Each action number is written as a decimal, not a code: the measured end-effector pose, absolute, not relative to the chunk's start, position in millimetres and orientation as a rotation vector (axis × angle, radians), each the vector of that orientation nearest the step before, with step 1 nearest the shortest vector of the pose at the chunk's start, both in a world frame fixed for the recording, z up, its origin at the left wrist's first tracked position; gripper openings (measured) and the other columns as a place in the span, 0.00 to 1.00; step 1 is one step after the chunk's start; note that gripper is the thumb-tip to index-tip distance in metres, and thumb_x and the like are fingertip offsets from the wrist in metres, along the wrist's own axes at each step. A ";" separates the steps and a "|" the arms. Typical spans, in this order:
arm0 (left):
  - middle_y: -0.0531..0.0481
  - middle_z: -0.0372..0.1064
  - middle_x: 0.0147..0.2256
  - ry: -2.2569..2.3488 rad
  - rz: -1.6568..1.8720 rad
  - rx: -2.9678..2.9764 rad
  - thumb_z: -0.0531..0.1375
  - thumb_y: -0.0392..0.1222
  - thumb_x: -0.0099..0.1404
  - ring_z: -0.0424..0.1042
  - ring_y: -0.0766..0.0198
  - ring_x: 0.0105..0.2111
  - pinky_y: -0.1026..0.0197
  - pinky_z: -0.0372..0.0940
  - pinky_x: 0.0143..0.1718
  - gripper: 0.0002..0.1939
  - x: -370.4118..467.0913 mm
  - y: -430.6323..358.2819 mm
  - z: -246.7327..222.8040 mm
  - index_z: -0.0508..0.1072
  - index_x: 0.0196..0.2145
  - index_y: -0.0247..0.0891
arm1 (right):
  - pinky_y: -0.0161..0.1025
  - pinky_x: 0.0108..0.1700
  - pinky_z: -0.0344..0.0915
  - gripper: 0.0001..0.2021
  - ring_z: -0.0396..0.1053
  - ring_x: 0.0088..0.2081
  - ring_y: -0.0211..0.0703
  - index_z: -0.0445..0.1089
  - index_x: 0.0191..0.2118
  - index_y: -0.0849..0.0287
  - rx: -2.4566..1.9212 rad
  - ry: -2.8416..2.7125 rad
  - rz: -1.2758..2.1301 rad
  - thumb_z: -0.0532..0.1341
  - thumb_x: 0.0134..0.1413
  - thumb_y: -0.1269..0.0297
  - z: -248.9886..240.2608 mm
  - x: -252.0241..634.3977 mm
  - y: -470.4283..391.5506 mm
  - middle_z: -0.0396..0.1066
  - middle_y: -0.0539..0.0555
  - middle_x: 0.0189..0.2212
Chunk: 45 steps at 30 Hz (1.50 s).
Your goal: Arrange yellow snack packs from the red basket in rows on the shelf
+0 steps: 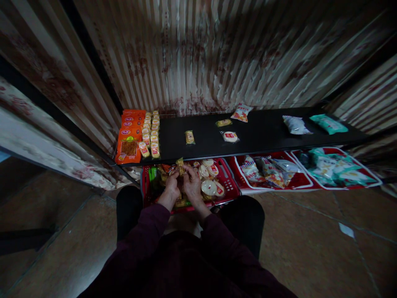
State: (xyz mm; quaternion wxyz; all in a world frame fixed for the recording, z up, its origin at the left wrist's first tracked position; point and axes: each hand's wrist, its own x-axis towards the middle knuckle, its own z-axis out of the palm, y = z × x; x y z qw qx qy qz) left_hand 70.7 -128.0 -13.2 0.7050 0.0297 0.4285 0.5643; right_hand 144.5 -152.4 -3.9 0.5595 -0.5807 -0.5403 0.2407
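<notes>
Left fingers (174, 176), right fingers (188, 170): gripping 1 yellow packet (180, 164), apparently | baskets (231, 182): 3 | shelf (204, 145): 1 teal bag (329, 124)

Backdrop: striped fabric (198, 54), beige and brown, hanging in narrow pleats, with dark red floral patches; the same kind of cloth continues along both sides. Furniture: one long, narrow shelf (263, 130), black, flat-topped, set across the scene in front of the cloth. Framework: dark bar (58, 114), slanting across the left side; second dark bar (359, 70), at right. Floor: brown tiles (297, 248), mottled, with pale joints; one small white patch (346, 230) at right. Dark object (25, 242), low at left, kind unclear. Lighting: dim overall; pale sheen on the floor at lower left.
</notes>
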 end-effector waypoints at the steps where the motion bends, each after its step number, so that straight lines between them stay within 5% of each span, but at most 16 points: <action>1: 0.51 0.72 0.27 0.944 1.256 0.055 0.60 0.28 0.50 0.73 0.64 0.32 0.61 0.66 0.40 0.08 70.4 -128.0 -13.1 0.71 0.29 0.36 | 0.48 0.56 0.62 0.16 0.68 0.49 0.44 0.72 0.43 0.57 -1.373 -1.280 0.563 0.51 0.52 0.70 -4.9 145.1 -152.0 0.72 0.56 0.46; 11: 0.52 0.73 0.31 1.023 1.276 0.151 0.64 0.34 0.47 0.71 0.67 0.31 0.63 0.62 0.36 0.13 65.7 -127.7 -12.9 0.73 0.34 0.38 | 0.49 0.52 0.64 0.16 0.70 0.45 0.47 0.72 0.46 0.57 -1.487 -1.227 0.643 0.54 0.54 0.63 -12.9 147.1 -150.4 0.73 0.57 0.44; 35: 0.52 0.71 0.31 1.104 1.340 0.268 0.65 0.35 0.42 0.69 0.67 0.31 0.64 0.61 0.36 0.14 67.9 -138.0 1.2 0.72 0.30 0.37 | 0.47 0.51 0.64 0.18 0.68 0.46 0.47 0.70 0.47 0.60 -1.500 -1.176 0.637 0.54 0.51 0.65 -11.8 147.3 -151.2 0.72 0.58 0.45; 45: 0.48 0.73 0.38 1.137 1.339 0.388 0.65 0.39 0.42 0.70 0.64 0.38 0.63 0.61 0.38 0.14 71.0 -140.8 4.5 0.76 0.31 0.38 | 0.46 0.53 0.64 0.21 0.68 0.50 0.47 0.68 0.53 0.55 -1.523 -1.117 0.787 0.54 0.56 0.55 -12.0 147.6 -154.6 0.71 0.56 0.49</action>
